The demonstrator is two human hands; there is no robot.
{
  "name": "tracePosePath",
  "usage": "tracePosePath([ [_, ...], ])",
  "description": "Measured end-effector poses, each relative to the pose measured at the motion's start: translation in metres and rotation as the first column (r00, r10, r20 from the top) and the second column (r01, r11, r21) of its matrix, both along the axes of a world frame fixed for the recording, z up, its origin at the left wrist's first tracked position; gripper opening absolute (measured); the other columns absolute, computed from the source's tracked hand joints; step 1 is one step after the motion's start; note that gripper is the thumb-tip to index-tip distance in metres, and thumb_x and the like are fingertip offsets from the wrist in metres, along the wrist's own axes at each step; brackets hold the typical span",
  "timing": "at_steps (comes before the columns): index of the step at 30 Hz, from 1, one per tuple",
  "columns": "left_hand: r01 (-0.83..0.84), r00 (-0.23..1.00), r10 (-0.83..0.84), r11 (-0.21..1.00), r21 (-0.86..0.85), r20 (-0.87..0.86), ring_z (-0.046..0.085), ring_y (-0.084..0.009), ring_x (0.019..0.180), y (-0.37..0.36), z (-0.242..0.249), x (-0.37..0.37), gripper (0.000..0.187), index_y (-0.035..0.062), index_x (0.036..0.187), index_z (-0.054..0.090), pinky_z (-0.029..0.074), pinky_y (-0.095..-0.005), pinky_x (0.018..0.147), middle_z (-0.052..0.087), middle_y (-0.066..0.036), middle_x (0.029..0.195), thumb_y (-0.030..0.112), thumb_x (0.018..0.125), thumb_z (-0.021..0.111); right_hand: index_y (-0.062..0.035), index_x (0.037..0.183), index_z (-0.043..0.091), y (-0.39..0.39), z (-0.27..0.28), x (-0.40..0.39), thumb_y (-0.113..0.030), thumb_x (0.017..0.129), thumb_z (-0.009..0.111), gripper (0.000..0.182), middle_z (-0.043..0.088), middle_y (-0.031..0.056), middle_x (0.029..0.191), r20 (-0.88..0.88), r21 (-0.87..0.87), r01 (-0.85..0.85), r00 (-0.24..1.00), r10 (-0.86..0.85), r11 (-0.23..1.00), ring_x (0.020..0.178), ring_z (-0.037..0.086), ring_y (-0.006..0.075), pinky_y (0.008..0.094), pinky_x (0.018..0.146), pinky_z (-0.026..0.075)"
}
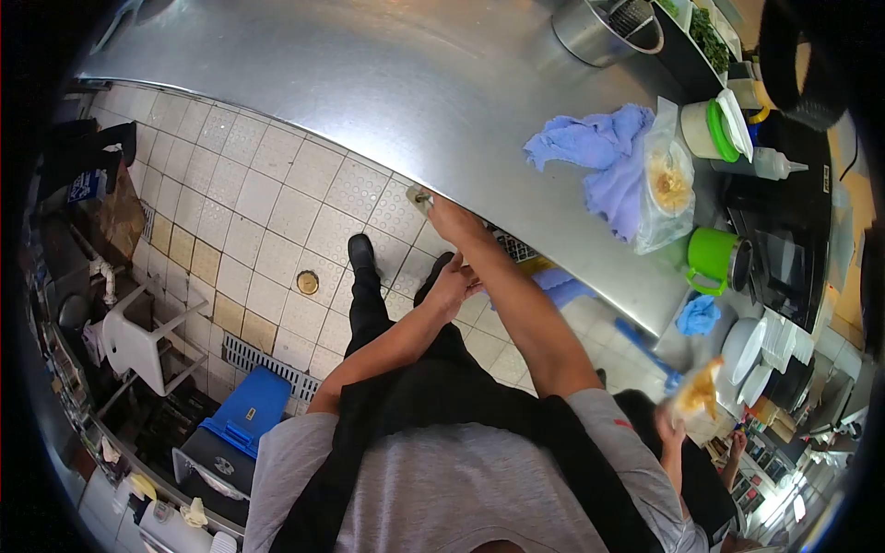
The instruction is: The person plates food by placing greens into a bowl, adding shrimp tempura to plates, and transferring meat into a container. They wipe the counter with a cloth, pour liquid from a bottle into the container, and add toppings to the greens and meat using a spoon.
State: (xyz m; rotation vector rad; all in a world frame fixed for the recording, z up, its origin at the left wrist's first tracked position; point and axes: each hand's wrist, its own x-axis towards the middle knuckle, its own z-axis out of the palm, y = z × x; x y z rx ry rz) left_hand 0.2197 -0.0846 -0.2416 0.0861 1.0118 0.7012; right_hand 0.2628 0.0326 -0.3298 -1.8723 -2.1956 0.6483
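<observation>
My right hand (454, 224) reaches to the front edge of the steel counter (369, 92). Its fingers are curled at a small pale flat piece with a dark spot (419, 199), whose kind I cannot make out. Below it, close to my right forearm, my left hand (450, 288) hangs with its fingers apart and nothing visible in them. Under the counter edge, beside my right forearm, a dark grid-like rack (516, 247) and a blue cloth (560, 288) partly show.
On the counter lie blue cloths (608, 138), a plastic bag (668, 184) and a steel pot (604, 37). A green mug (712, 261) stands farther right. A white stool (138, 336) and blue-lidded bin (247, 410) are left. Another person's hand (671, 429) holds wrapped food at right.
</observation>
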Motion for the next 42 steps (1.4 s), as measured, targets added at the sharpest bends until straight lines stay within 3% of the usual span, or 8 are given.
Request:
tracePosePath([
  [7,-0.370,0.885,0.346,0.929,0.019,0.310,0.059,-0.0170,0.098,0.014,-0.021,0.045,0.033,0.0042,0.122,0.047,0.049,-0.0293,0.080,0.061,-0.008,0.107,0.013,0.091,0.054,-0.0070,0.119,0.058,-0.088,0.181,0.086,-0.012,0.086,0.059,0.033,0.061,0.0181,0.109,-0.264,0.083,-0.224,0.935,0.238,0.971,0.095,0.061,0.0355,0.0402,0.082,0.049],
  [12,-0.393,0.891,0.404,0.915,-0.094,0.206,0.056,-0.0185,0.102,0.071,-0.022,0.104,0.032,0.0124,0.121,0.051,0.047,-0.0338,0.087,0.058,-0.007,0.113,0.023,0.091,0.054,-0.0071,0.111,0.061,-0.142,0.243,0.135,-0.004,0.085,0.059,0.025,0.064,0.0132,0.100,-0.268,-0.089,0.103,0.955,-0.123,0.991,0.090,0.063,0.0318,0.0340,0.076,0.051],
  [19,0.198,0.980,-0.195,0.966,0.166,-0.037,0.058,-0.0172,0.097,0.107,-0.067,0.077,0.034,0.0112,0.124,0.050,0.048,-0.0320,0.082,0.058,-0.007,0.112,0.028,0.095,0.047,-0.0100,0.107,0.063,-0.175,0.246,0.124,-0.011,0.088,0.058,0.020,0.064,0.0087,0.094,-0.225,-0.048,0.119,0.966,-0.127,0.992,0.083,0.064,0.0272,0.0366,0.071,0.053],
  [25,0.705,0.708,-0.619,0.591,0.393,-0.339,0.054,-0.0212,0.111,0.093,-0.189,-0.065,0.046,0.0062,0.129,0.048,0.041,-0.0360,0.096,0.057,-0.007,0.120,0.029,0.089,0.054,-0.0121,0.088,0.067,-0.150,0.225,0.046,-0.024,0.088,0.060,0.014,0.065,0.0019,0.086,-0.086,0.099,-0.292,0.950,0.301,0.951,0.079,0.064,0.0219,0.0340,0.068,0.051],
  [26,0.747,0.660,-0.481,0.500,0.438,-0.577,0.058,-0.0250,0.104,0.049,-0.183,-0.104,0.042,0.0045,0.127,0.049,0.043,-0.0358,0.092,0.058,-0.014,0.119,0.031,0.096,0.045,-0.0112,0.082,0.067,-0.137,0.239,0.030,-0.027,0.088,0.059,0.019,0.066,0.0001,0.088,-0.050,0.054,-0.309,0.949,0.311,0.950,0.083,0.064,0.0210,0.0348,0.074,0.050],
  [27,0.909,0.360,-0.271,-0.113,0.401,-0.892,0.056,-0.0273,0.111,0.020,-0.176,-0.166,0.044,0.0015,0.126,0.051,0.043,-0.0345,0.093,0.058,-0.018,0.120,0.031,0.094,0.048,-0.0102,0.086,0.067,-0.126,0.242,0.016,-0.027,0.089,0.057,0.020,0.066,0.0018,0.093,-0.129,0.071,-0.207,0.968,0.215,0.976,0.087,0.063,0.0230,0.0360,0.078,0.050],
  [34,0.859,0.340,0.209,0.328,0.393,-0.917,0.058,-0.0274,0.108,-0.097,-0.060,-0.430,0.044,0.0019,0.125,0.053,0.044,-0.0346,0.092,0.060,-0.018,0.116,0.032,0.094,0.048,-0.0077,0.126,0.054,-0.018,0.278,-0.068,-0.014,0.091,0.049,0.036,0.052,0.0180,0.128,-0.276,0.296,-0.002,0.957,0.088,0.955,0.118,0.050,0.0321,0.0382,0.099,0.041],
  [42,0.838,0.369,0.445,0.219,0.499,-0.816,0.060,-0.0274,0.105,-0.046,0.031,-0.447,0.044,0.0024,0.125,0.054,0.046,-0.0348,0.089,0.063,-0.018,0.110,0.033,0.095,0.048,-0.0112,0.127,0.055,0.090,0.261,-0.166,-0.022,0.083,0.061,0.046,0.043,0.0212,0.137,0.142,0.440,-0.150,0.985,0.096,0.885,0.126,0.039,0.0388,0.0508,0.105,0.027],
])
